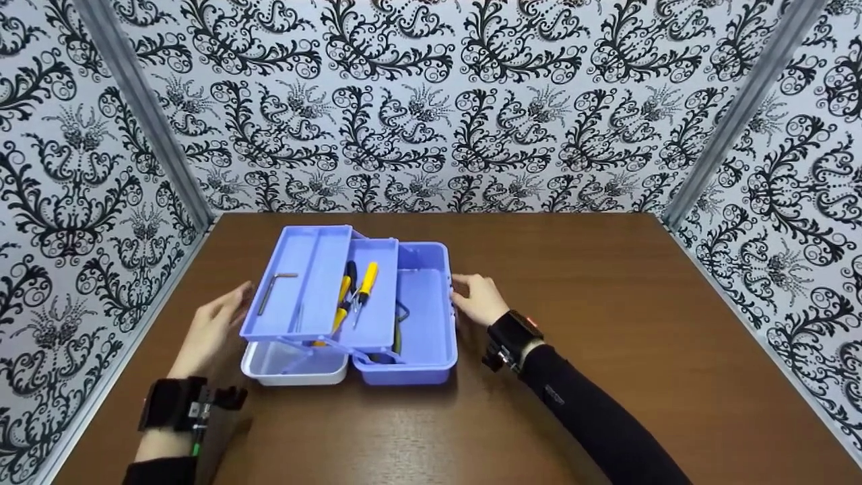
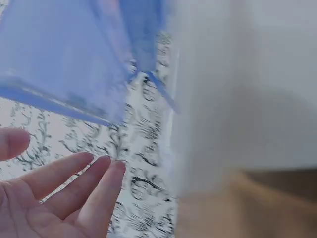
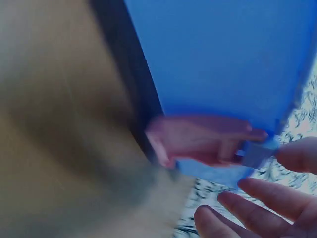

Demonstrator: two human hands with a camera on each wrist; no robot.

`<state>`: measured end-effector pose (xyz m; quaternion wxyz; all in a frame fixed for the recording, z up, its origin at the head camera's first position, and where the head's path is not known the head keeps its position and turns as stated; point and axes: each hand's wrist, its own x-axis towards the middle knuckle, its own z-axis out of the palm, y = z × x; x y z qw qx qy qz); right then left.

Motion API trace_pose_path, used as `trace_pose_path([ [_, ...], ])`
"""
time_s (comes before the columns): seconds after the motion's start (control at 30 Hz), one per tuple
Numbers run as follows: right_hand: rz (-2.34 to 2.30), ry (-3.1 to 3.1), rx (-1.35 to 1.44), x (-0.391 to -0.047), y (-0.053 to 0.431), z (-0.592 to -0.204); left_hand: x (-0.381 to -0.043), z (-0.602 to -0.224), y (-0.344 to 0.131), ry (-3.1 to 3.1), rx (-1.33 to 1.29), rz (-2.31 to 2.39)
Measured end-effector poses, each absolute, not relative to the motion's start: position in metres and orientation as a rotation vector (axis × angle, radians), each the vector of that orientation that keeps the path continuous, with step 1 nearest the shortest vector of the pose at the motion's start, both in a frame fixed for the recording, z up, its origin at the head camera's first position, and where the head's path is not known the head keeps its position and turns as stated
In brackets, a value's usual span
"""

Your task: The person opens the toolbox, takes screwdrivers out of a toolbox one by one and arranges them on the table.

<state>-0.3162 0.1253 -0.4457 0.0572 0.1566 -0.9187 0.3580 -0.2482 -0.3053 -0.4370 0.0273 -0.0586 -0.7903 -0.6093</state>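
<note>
A lavender toolbox [image 1: 423,316] stands unfolded on the table, its stepped upper tray [image 1: 323,242] and lower tray swung out leftward. Its white lid [image 1: 296,377] lies under the trays. My left hand [image 1: 212,330] is beside the trays' left end, fingers extended and apart from the box in the left wrist view. At the box's right side is my right hand [image 1: 481,300]. In the right wrist view its thumb [image 3: 297,154] is at a small light-blue latch [image 3: 258,154] beside a pink handle [image 3: 203,136]; the fingers are spread and loosely bent.
The upper tray holds a hex key [image 1: 267,293]. A yellow-handled screwdriver [image 1: 368,283] and other yellow-and-black tools lie in the lower tray. Another hex key [image 1: 403,311] is in the box's base. Patterned walls [image 1: 431,135] enclose the brown table [image 1: 572,269] at the back and sides.
</note>
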Motion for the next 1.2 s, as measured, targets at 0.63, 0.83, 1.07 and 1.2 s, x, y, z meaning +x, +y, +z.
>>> trace_pose_path([
  [0.63, 0.562, -2.701, 1.081, -0.304, 0.061, -0.404, -0.253, -0.427, -0.299, -2.509, -0.233, -1.795],
  [0.83, 0.375, -2.71, 1.142, -0.307, 0.042, -0.4, -0.254, -0.424, -0.298, -2.521, -0.256, -1.804],
  [1.07, 0.151, -2.754, 1.141, -0.313, 0.024, -0.397, -0.253, -0.425, -0.3, -2.527, -0.256, -1.804],
  [1.2, 0.083, -2.76, 1.136, -0.318, 0.016, -0.402, -0.254, -0.428, -0.3, -2.514, -0.288, -1.791],
])
